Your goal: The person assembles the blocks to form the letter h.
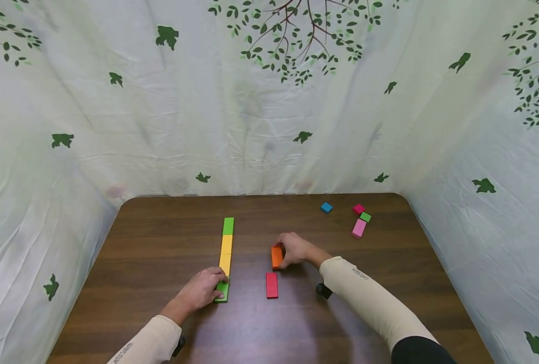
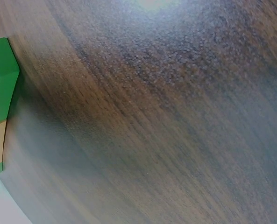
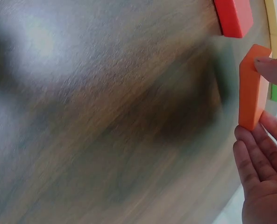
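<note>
A straight row runs away from me on the table: a near green block (image 1: 223,292), two yellow blocks (image 1: 226,244) and a far green block (image 1: 228,226). My left hand (image 1: 200,290) holds the near green block, thumb by its near end and fingers by the far end. To the right of the row, my right hand (image 1: 295,249) pinches an orange block (image 1: 276,258) by its two ends, thumb on the near one. In the right wrist view the orange block (image 3: 249,93) shows between thumb and fingertips. Nearer me lies a red block (image 1: 272,285), a narrow gap from the orange one.
At the back right of the wooden table (image 1: 169,242) lie a blue block (image 1: 326,208), a dark pink block (image 1: 358,209), a small green block (image 1: 365,217) and a light pink block (image 1: 358,228). A white leaf-print curtain (image 1: 260,116) stands behind the table and along its sides.
</note>
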Available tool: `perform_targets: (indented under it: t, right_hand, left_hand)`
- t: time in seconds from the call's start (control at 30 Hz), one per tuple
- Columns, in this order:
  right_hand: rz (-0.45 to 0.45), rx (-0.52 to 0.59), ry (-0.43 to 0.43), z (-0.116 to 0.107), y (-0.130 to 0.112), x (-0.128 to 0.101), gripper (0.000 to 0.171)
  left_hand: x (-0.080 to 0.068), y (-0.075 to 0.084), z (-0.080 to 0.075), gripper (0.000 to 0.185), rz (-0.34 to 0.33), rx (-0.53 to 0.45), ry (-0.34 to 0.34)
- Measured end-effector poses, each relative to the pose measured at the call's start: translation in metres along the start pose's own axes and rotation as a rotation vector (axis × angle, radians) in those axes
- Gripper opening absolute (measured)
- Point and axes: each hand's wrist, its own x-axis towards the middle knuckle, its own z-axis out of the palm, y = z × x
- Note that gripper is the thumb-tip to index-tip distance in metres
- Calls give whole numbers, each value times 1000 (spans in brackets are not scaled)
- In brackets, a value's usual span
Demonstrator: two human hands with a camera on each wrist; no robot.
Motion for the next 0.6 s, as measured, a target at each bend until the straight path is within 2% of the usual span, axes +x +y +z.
perform_targets:
  t: [0.23, 0.6]
  right_hand:
    - [-27, -21, 3, 5, -7, 4, 55]
    - [-79, -64, 25, 12, -9, 6, 54]
  left_hand:
    - [0, 0, 1, 27, -10, -1, -6]
    - [-1, -2, 3, 26, 54, 12, 42]
